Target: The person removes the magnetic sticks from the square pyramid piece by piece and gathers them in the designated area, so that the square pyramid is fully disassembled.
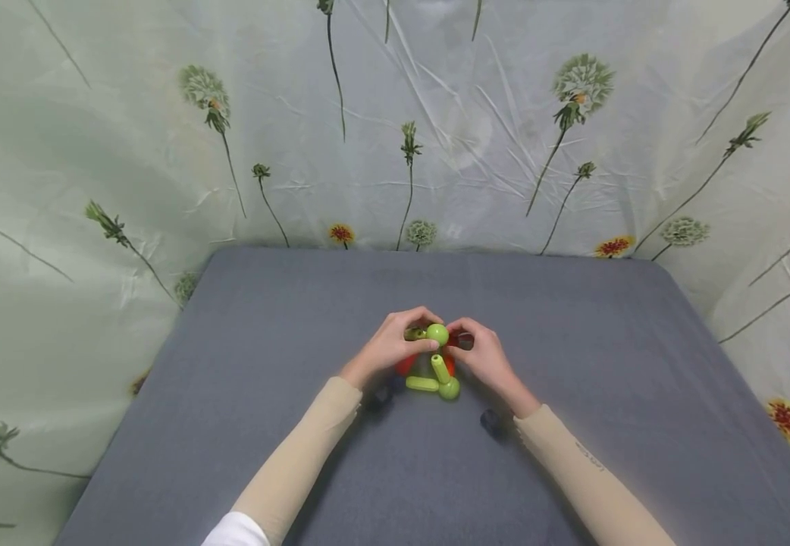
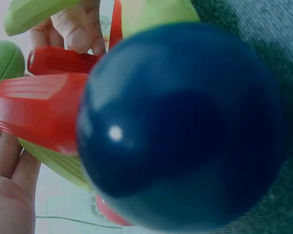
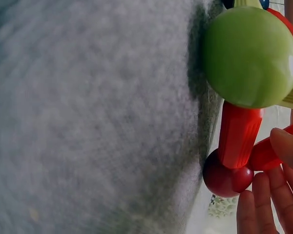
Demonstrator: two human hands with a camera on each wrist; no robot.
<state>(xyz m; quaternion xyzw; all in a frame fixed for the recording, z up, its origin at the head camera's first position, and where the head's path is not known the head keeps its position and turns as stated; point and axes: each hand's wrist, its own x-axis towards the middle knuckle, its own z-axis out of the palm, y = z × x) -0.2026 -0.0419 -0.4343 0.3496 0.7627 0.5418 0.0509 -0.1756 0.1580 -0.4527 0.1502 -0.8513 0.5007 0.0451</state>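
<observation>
A frame of toy rods and balls stands in the middle of the table. My left hand [image 1: 395, 337] holds it at the top, thumb and forefinger around a green ball [image 1: 438, 334] with a yellow-green rod behind it. My right hand [image 3: 278, 200] pinches a red rod [image 3: 266, 152] between thumb and fingers, beside a dark red ball [image 3: 222, 178]. Lower down, two yellow-green rods [image 1: 423, 384] meet at another green ball [image 1: 449, 389]. A large dark blue ball [image 2: 185, 126] fills much of the left wrist view, with a thick red rod [image 2: 44, 109] running from behind it.
Grey cloth covers the table [image 1: 286, 326] on all sides of the frame. Behind it hangs a pale curtain [image 1: 463, 136] printed with dandelions, close to the table's far edge. A dark blurred shape [image 1: 493, 425] appears under the right wrist.
</observation>
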